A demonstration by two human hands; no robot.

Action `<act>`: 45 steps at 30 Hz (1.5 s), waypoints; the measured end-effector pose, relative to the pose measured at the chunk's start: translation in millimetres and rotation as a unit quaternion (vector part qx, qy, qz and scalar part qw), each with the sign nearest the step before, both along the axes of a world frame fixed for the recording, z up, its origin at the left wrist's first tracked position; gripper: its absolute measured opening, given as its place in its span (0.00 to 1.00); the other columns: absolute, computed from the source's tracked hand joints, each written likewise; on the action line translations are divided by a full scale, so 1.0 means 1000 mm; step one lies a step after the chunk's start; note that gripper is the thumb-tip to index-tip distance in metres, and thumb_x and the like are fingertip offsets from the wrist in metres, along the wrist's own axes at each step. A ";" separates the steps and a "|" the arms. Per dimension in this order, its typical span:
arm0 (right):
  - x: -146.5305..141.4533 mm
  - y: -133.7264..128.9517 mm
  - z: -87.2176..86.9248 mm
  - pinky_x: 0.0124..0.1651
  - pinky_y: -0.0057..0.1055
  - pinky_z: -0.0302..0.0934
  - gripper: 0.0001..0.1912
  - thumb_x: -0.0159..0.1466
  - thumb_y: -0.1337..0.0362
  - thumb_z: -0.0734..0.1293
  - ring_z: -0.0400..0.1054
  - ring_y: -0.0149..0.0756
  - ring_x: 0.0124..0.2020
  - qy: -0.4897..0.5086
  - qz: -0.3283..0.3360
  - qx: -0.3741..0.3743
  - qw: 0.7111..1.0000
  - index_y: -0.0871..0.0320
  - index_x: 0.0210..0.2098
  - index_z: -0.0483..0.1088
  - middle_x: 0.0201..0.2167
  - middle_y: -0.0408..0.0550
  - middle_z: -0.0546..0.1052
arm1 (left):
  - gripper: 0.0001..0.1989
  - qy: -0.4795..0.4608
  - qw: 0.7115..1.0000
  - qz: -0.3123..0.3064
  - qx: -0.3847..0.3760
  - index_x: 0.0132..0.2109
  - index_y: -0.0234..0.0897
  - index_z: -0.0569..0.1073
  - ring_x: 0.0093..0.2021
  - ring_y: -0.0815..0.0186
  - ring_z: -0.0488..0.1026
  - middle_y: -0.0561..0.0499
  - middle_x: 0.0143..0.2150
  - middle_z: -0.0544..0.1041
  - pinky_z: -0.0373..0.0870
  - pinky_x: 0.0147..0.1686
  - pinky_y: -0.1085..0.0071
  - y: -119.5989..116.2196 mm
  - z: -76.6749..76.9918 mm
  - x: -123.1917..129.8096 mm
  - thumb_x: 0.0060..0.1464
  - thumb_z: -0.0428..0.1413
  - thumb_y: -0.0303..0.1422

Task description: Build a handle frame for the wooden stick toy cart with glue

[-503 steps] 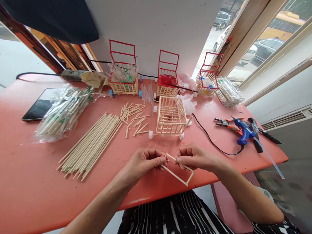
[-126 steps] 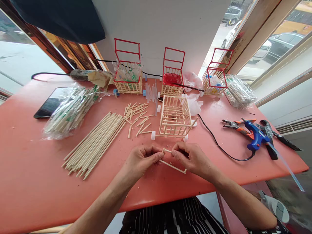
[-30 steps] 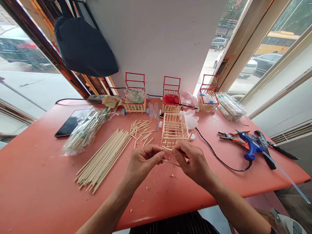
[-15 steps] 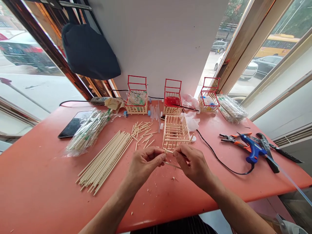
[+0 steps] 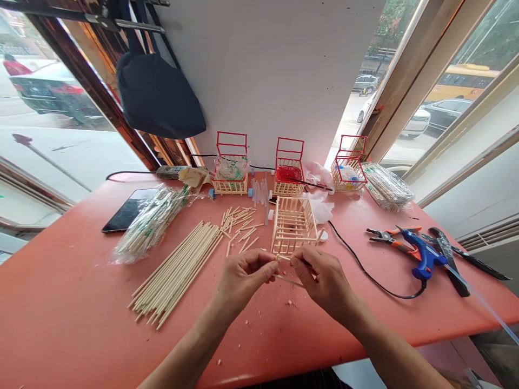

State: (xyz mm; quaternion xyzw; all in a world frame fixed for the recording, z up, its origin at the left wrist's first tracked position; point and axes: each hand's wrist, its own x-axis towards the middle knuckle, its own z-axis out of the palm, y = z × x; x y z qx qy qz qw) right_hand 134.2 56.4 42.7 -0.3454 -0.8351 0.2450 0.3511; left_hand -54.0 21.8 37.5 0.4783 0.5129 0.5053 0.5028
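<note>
My left hand [image 5: 250, 274] is closed in a pinch at the left end of pale wooden sticks [image 5: 288, 280]. My right hand [image 5: 322, 274] pinches their right end, so the sticks span the gap between both hands. One stick runs between the fingertips and another lies lower; whether they are joined is too small to tell. Just beyond my fingers stands an open stick-built cart [image 5: 295, 221] with white caps for wheels. Left of it lie short cut sticks [image 5: 239, 219] and a bundle of long sticks [image 5: 178, 273].
Three carts with red handles, a left one [image 5: 230, 181], a middle one [image 5: 288, 183] and a right one [image 5: 348, 175], line the back. At right lie a blue glue gun [image 5: 424, 256] with its cord, and pliers [image 5: 389, 237]. Bagged sticks [image 5: 152, 224] partly cover a tablet [image 5: 125, 210].
The view has shifted slightly, so the table and its items sit a little lower in the picture. Both hands keep nearly the same pinch on the sticks.
</note>
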 end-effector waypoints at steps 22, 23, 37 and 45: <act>0.000 0.000 -0.004 0.31 0.25 0.51 0.12 0.71 0.69 0.60 0.57 0.28 0.25 -0.007 -0.002 -0.005 1.000 0.57 0.30 0.63 0.24 0.39 0.64 | 0.07 0.016 1.000 0.003 0.000 0.30 0.36 0.81 0.25 0.68 0.74 0.50 0.25 0.81 0.72 0.28 0.74 -0.001 -0.003 -0.002 0.50 0.63 0.35; 0.000 0.000 -0.004 0.31 0.25 0.51 0.12 0.71 0.69 0.60 0.57 0.28 0.25 -0.008 -0.002 -0.007 1.000 0.57 0.30 0.63 0.24 0.39 0.64 | 0.07 0.016 1.000 0.005 -0.003 0.30 0.36 0.81 0.25 0.68 0.74 0.50 0.25 0.81 0.72 0.28 0.75 -0.001 -0.002 -0.002 0.50 0.63 0.35; -0.004 -0.002 -0.004 0.30 0.26 0.53 0.12 0.71 0.68 0.60 0.58 0.29 0.24 -0.004 -0.022 -0.019 1.000 0.57 0.30 0.64 0.24 0.40 0.66 | 0.06 -0.011 1.000 0.008 -0.016 0.30 0.36 0.81 0.25 0.69 0.74 0.52 0.24 0.81 0.73 0.27 0.76 0.000 -0.001 -0.001 0.48 0.63 0.35; -0.003 -0.002 -0.004 0.30 0.26 0.52 0.11 0.71 0.68 0.60 0.57 0.29 0.24 0.002 -0.031 -0.025 0.999 0.57 0.30 0.63 0.24 0.39 0.65 | 0.06 -0.010 1.000 0.009 -0.023 0.29 0.36 0.80 0.25 0.69 0.74 0.51 0.24 0.80 0.73 0.27 0.75 -0.001 0.002 0.001 0.49 0.63 0.35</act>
